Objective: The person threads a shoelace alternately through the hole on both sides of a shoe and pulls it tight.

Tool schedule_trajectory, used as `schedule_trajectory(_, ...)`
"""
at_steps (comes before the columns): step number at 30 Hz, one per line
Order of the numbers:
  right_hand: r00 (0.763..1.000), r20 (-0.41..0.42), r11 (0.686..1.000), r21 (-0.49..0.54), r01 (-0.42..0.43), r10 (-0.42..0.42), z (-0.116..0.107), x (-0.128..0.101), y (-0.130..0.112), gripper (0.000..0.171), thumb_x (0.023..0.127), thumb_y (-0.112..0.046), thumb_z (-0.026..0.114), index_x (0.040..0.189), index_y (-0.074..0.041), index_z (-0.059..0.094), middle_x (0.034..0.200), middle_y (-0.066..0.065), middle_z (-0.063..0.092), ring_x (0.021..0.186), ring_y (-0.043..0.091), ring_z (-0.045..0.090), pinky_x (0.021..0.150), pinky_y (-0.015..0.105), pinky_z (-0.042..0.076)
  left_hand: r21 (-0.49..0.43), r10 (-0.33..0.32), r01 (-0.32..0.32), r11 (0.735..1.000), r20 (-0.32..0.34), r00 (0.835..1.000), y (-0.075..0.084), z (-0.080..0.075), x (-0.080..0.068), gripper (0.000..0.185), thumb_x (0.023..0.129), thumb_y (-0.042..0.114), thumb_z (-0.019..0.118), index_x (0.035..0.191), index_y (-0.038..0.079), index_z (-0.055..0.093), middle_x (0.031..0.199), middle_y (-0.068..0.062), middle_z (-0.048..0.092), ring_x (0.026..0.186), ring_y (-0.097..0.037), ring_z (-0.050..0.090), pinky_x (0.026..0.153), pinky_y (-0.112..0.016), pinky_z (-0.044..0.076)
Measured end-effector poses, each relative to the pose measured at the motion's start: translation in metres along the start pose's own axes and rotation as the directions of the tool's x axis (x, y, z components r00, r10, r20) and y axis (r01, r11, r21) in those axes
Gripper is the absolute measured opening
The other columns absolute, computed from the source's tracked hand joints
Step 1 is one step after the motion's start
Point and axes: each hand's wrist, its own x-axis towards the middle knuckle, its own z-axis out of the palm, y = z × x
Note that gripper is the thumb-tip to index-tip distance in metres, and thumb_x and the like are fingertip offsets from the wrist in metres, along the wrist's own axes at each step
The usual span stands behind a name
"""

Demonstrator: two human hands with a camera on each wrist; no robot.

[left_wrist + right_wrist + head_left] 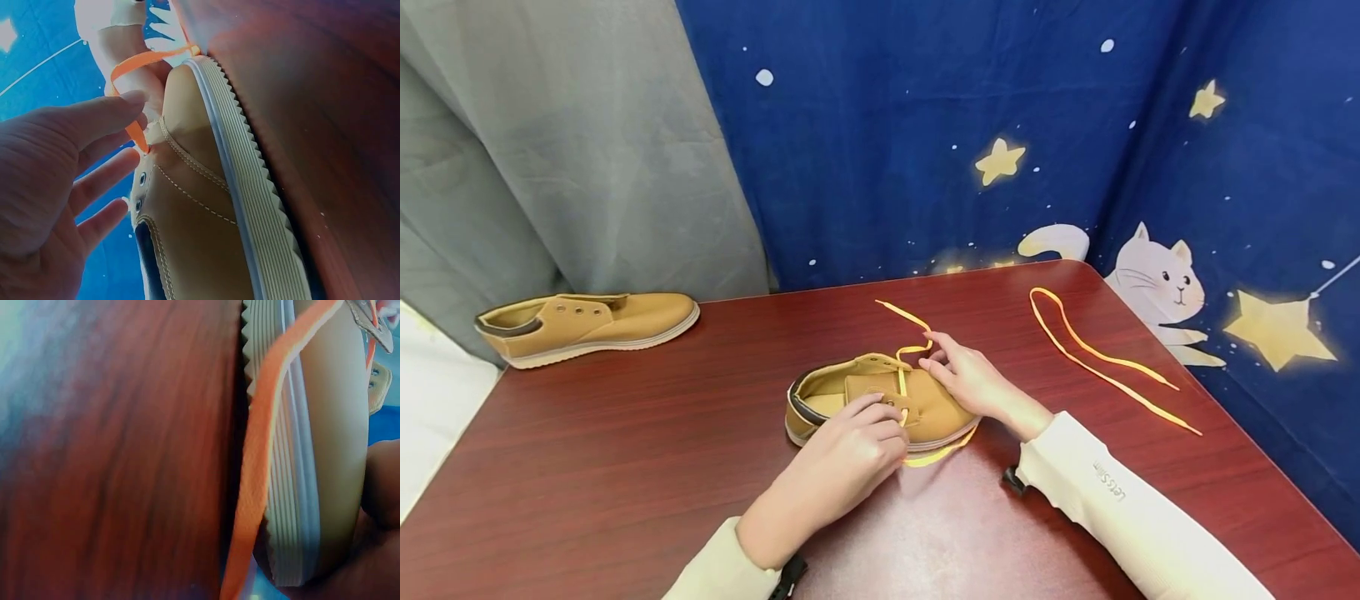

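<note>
Shoe in hand: a tan shoe [880,400] is lying just below the middle of the head view on the dark red table [625,467], toe toward the person, opening facing the far side.
Left hand: the left hand [850,454] is resting over the shoe's tongue and near side, fingers loosely bent and pressing rather than pinching, seemingly to be steadying the shoe; the left wrist view shows the fingers [103,112] spread and fairly straight beside the eyelets.
Right hand: the right hand [966,379] is sitting at the shoe's right side, fingertips pinching the orange lace [904,385] where it is coming up out of an eyelet.
Lace path: its free end is trailing toward the far edge, and another part is running under the sole, as the right wrist view shows [262,456].
Spare lace: a second lace [1097,354] is lying well apart at centre right.
Second shoe: an unlaced shoe [587,325] is sitting at the left, near the table's corner.
Room: bare tabletop is lying open left of the hands; the curtain [925,125] is closing in the far and right edges.
</note>
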Motion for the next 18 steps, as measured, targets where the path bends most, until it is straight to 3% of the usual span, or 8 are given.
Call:
schedule_trajectory(11,1.0,0.02,0.999,-0.032,0.019,-0.018,0.001,0.003,0.001,0.047,0.105,-0.027,0.054,0.144,-0.001,0.049,0.115,0.013,0.072,0.109,0.029,0.068,0.099,0.047,0.051,-0.015,0.017,-0.017,1.0,0.008,1.0,0.012,-0.006,-0.005,0.018,0.085,0.013,0.074,0.072,0.017,0.064,0.081,0.008,0.065,0.096,-0.013,0.063,0.094,-0.028,0.049)
schedule_trajectory(14,0.999,0.033,1.0,-0.001,0.01,-0.01,0.0,0.004,0.002,0.046,0.105,-0.027,0.054,0.145,-0.005,0.048,0.118,0.014,0.072,0.109,0.028,0.07,0.099,0.048,0.051,-0.031,0.01,-0.009,0.999,0.034,0.999,0.015,-0.008,-0.008,0.018,0.083,0.015,0.077,0.071,0.018,0.063,0.081,0.009,0.064,0.096,-0.012,0.063,0.092,-0.027,0.049)
schedule_trajectory(18,0.995,0.095,0.993,0.121,0.006,-0.018,-0.004,0.007,0.005,0.043,0.105,-0.018,0.052,0.146,-0.008,0.049,0.118,0.014,0.073,0.11,0.027,0.07,0.099,0.045,0.051,-0.059,-0.02,0.025,0.998,0.071,0.997,0.015,-0.007,-0.011,0.018,0.081,0.018,0.079,0.072,0.02,0.063,0.082,0.01,0.063,0.098,-0.011,0.063,0.095,-0.028,0.048)
